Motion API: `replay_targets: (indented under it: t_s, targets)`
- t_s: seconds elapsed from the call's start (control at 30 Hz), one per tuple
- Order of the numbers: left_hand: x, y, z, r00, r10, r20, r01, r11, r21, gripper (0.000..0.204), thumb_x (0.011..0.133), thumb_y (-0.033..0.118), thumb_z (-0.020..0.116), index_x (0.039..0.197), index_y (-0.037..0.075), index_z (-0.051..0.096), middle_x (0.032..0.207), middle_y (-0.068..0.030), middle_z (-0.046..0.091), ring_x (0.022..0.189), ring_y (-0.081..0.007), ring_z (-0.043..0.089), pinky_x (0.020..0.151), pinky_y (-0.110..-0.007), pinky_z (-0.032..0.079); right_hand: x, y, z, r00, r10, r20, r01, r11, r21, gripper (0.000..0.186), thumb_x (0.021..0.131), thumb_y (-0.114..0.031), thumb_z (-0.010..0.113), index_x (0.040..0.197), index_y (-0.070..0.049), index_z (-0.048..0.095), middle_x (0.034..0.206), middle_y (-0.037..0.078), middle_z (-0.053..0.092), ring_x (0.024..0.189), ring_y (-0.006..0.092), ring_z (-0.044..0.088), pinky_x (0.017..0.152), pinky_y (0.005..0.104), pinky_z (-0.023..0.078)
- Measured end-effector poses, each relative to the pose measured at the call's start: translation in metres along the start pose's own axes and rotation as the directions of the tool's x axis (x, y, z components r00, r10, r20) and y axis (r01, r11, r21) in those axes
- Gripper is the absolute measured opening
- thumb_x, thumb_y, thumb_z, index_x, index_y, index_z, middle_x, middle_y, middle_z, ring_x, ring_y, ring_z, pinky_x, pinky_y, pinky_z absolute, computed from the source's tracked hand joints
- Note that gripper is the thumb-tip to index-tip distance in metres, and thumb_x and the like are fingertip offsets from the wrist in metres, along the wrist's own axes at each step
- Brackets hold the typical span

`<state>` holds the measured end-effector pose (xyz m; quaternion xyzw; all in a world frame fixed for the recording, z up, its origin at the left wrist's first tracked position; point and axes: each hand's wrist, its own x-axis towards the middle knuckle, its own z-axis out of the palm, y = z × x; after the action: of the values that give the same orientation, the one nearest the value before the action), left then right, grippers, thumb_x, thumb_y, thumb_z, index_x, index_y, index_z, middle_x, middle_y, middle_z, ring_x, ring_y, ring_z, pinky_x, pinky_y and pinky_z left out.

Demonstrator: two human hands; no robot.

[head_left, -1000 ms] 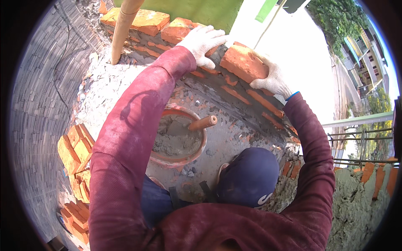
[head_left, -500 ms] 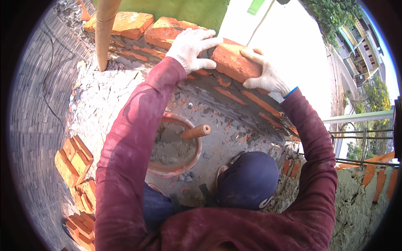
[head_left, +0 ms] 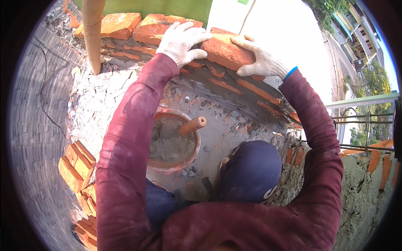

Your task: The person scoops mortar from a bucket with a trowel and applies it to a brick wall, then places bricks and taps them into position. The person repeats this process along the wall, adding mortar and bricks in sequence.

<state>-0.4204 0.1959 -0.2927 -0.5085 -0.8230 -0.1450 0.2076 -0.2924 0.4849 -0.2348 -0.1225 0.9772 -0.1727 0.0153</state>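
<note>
An orange-red brick [head_left: 228, 51] lies on top of the low brick wall [head_left: 222, 83], on a bed of grey mortar. My right hand [head_left: 264, 57], in a whitish knit glove, grips its right end, thumb on the near face and fingers over the top. At the brick's left end is my left hand [head_left: 178, 45], gloved alike, its fingers spread and the fingertips at the brick's edge. Part of this hand covers the neighbouring brick [head_left: 157, 27]. Below the wall, a round tub [head_left: 193, 158] holds grey mortar and a trowel with a wooden handle [head_left: 192, 125].
A bamboo pole [head_left: 92, 39] stands at the wall's left part. Loose bricks [head_left: 77, 165] are stacked at the lower left. Mortar-smeared brickwork [head_left: 356, 201] and metal bars [head_left: 360, 119] are on the right. My bent knee [head_left: 251, 171] is beside the tub.
The view has shifted slightly, so the wall, the brick and both hands appear a little higher and further left. Both hands keep nearly the same place at the brick.
</note>
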Motion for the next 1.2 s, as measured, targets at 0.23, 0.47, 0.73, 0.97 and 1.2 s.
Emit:
replay_targets:
  t_s: [0.23, 0.47, 0.73, 0.97, 1.2]
  targets:
    - [-0.010, -0.002, 0.000, 0.998, 0.065, -0.007, -0.065, 0.996, 0.066, 0.068, 0.091, 0.048, 0.077, 0.153, 0.026, 0.060, 0.153, -0.0045, 0.063, 0.150, -0.0331, 0.048, 0.127, -0.058, 0.030, -0.023, -0.139, 0.004, 0.939, -0.344, 0.010, 0.342, 0.936, 0.087, 0.046, 0.093, -0.040, 0.074, 0.119, -0.002, 0.075, 0.114, 0.020, 0.075, 0.111, 0.0381, 0.074, 0.094, 0.0484, 0.059]
    - [0.004, 0.009, 0.013, 0.999, 0.038, -0.011, -0.037, 0.997, 0.074, 0.068, 0.091, 0.052, 0.077, 0.153, 0.027, 0.060, 0.154, -0.0024, 0.061, 0.150, -0.0286, 0.049, 0.129, -0.057, 0.028, -0.019, -0.174, 0.122, 0.768, -0.347, 0.539, 0.416, 0.909, -0.007, 0.026, 0.085, -0.033, 0.077, 0.094, -0.008, 0.078, 0.080, 0.014, 0.074, 0.081, 0.0371, 0.077, 0.072, 0.0475, 0.062]
    - [-0.007, 0.002, 0.010, 1.000, 0.028, -0.008, -0.028, 0.998, 0.051, 0.065, 0.092, 0.048, 0.077, 0.151, 0.026, 0.061, 0.152, -0.0031, 0.062, 0.150, -0.0287, 0.049, 0.128, -0.061, 0.027, -0.063, -0.209, 0.047, 0.844, -0.500, 0.192, 0.530, 0.731, -0.429, 0.005, 0.087, -0.020, 0.069, 0.086, -0.020, 0.074, 0.089, -0.002, 0.070, 0.086, 0.0201, 0.073, 0.072, 0.0373, 0.054]
    - [-0.002, 0.002, 0.003, 0.998, 0.053, 0.028, -0.052, 0.998, -0.037, 0.063, 0.088, 0.036, 0.082, 0.147, 0.028, 0.065, 0.148, -0.0007, 0.065, 0.149, -0.0279, 0.050, 0.128, -0.059, 0.028, -0.168, -0.120, -0.062, 0.997, 0.080, 0.008, -0.078, 0.986, -0.150, 0.040, 0.074, -0.009, 0.078, 0.113, -0.004, 0.070, 0.098, 0.013, 0.072, 0.095, 0.0369, 0.073, 0.082, 0.0465, 0.057]
    - [-0.005, 0.000, 0.009, 0.998, 0.057, -0.024, -0.057, 0.998, -0.022, 0.058, 0.088, 0.038, 0.081, 0.144, 0.031, 0.068, 0.148, 0.0042, 0.066, 0.146, -0.0237, 0.053, 0.129, -0.058, 0.028, -0.212, -0.086, -0.036, 0.802, 0.537, -0.260, -0.485, 0.841, 0.240, 0.052, 0.083, -0.014, 0.067, 0.133, 0.000, 0.061, 0.097, 0.008, 0.064, 0.085, 0.0159, 0.060, 0.082, 0.0323, 0.052]
